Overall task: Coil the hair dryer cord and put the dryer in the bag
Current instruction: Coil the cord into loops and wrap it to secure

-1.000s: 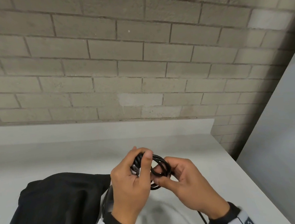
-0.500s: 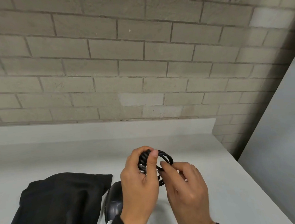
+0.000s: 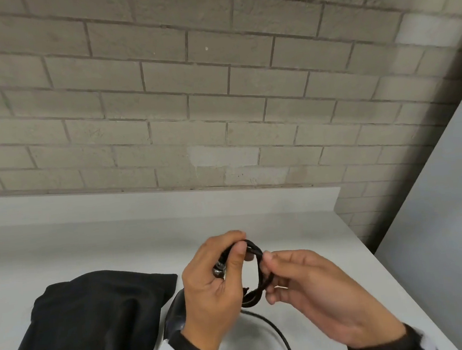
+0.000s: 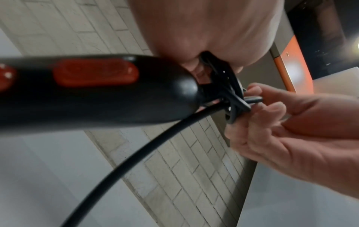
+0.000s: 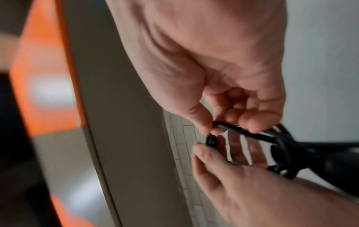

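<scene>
In the head view my left hand grips a small coil of black cord, and the plug's metal prong shows by its thumb. Fingers and thumb of my right hand pinch the coil's right side. The loose cord curves down from the coil. The black hair dryer shows under my left wrist. In the left wrist view its handle has red buttons and the cord leaves its end. The right wrist view shows my right hand's fingertips on the cord. The black bag lies flat at left.
Everything is on a white counter against a grey brick wall. A round white basin sits below my hands. A pale panel rises at the right, past the counter's edge. An orange and grey fixture shows in the wrist views.
My right hand has moved from over the coil to pinching its right side. The coil is now squeezed into a narrower loop. My left hand keeps its grip.
</scene>
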Demonstrator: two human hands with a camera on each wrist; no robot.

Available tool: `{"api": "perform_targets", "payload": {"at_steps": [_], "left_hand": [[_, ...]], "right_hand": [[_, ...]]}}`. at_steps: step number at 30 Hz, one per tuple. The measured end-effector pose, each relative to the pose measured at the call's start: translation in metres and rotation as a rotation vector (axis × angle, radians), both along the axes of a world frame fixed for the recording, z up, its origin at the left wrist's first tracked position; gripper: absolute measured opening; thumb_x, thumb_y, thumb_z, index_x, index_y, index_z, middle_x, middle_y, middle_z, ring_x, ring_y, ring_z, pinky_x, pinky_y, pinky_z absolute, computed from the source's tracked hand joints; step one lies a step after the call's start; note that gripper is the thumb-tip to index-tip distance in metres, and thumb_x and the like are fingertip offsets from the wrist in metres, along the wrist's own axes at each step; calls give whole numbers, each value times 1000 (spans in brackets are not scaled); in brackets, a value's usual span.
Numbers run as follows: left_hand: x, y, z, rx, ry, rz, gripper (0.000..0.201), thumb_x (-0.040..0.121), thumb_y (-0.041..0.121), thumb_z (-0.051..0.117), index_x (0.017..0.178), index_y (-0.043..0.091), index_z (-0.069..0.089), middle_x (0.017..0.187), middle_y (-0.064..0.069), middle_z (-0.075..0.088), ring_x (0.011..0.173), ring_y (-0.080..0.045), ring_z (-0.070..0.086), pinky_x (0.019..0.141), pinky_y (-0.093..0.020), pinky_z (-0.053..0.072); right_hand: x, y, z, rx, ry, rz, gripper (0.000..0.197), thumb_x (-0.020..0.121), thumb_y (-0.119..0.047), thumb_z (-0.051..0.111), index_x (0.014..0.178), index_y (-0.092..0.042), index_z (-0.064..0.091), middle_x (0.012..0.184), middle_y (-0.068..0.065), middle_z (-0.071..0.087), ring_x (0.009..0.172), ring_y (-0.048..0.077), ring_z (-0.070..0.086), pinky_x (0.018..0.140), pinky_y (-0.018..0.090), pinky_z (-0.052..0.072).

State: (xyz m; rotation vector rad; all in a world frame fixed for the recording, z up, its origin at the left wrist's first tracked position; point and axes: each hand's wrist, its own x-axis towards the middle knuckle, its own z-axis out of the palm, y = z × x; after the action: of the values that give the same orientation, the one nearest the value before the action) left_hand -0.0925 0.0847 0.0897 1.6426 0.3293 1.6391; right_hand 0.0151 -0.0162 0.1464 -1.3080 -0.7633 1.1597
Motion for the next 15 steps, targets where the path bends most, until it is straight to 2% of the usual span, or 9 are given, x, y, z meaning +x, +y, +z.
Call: {"api": "perform_targets", "payload": {"at_steps": [2, 3, 5, 7, 8, 12, 14, 15], "left_hand": [[-2, 2, 1, 11, 1, -39, 8, 93, 34, 62, 97, 32, 68, 78, 4, 71, 68, -18, 72, 62, -42, 58], [-3, 3, 2, 5, 3, -56, 6, 91, 31, 64, 95, 30, 68, 76, 2, 70, 65, -18, 72, 59, -42, 59], [-7, 2, 4, 15, 6, -89, 7, 86, 27, 69, 93, 28, 69, 74, 1, 70, 62, -17, 71, 58, -33, 59], [-9, 0, 5, 38, 25, -93, 14, 79, 25, 74, 92, 29, 68, 75, 4, 70, 61, -15, 70, 58, -22, 55], [-10, 0, 5, 26, 26, -96, 16, 77, 24, 75, 91, 28, 68, 75, 5, 70, 59, -15, 70, 57, -19, 53], [-4, -3, 2, -74, -36, -128, 13, 77, 21, 76, 87, 24, 68, 67, -3, 68, 47, -20, 67, 49, -29, 55], [-3, -3, 4, -94, -60, -108, 8, 79, 22, 73, 84, 22, 68, 65, -2, 67, 47, -20, 67, 49, -26, 55], [-3, -2, 5, -102, -65, -92, 7, 79, 23, 72, 83, 21, 68, 66, 0, 67, 47, -19, 67, 49, -24, 55]], "right_hand": [[5, 0, 4, -14, 180, 63, 26, 91, -22, 63, 71, -5, 63, 72, 8, 53, 65, 18, 49, 63, 30, 47], [7, -1, 4, -22, 237, 89, 26, 90, -22, 65, 71, -4, 61, 72, 9, 53, 66, 20, 51, 63, 32, 48], [8, -1, 4, -42, 315, 119, 28, 87, -23, 66, 68, -5, 57, 71, 10, 51, 67, 23, 53, 62, 33, 48], [7, -1, 5, -70, 350, 114, 31, 90, -24, 63, 64, -8, 53, 68, 10, 50, 65, 24, 54, 56, 32, 48], [5, -1, 7, -83, 367, 104, 31, 89, -27, 60, 64, -10, 52, 66, 9, 50, 61, 23, 55, 51, 30, 47], [-2, -5, 12, -74, 446, 45, 29, 86, -34, 61, 67, -12, 57, 57, 2, 45, 40, 12, 48, 30, 18, 35], [-6, -6, 4, 36, 395, 54, 31, 86, -36, 69, 73, -8, 64, 59, 4, 49, 43, 12, 51, 32, 19, 38], [-8, -7, -3, 126, 340, 64, 30, 82, -36, 75, 78, -7, 67, 62, 6, 53, 48, 15, 54, 38, 21, 42]]}}
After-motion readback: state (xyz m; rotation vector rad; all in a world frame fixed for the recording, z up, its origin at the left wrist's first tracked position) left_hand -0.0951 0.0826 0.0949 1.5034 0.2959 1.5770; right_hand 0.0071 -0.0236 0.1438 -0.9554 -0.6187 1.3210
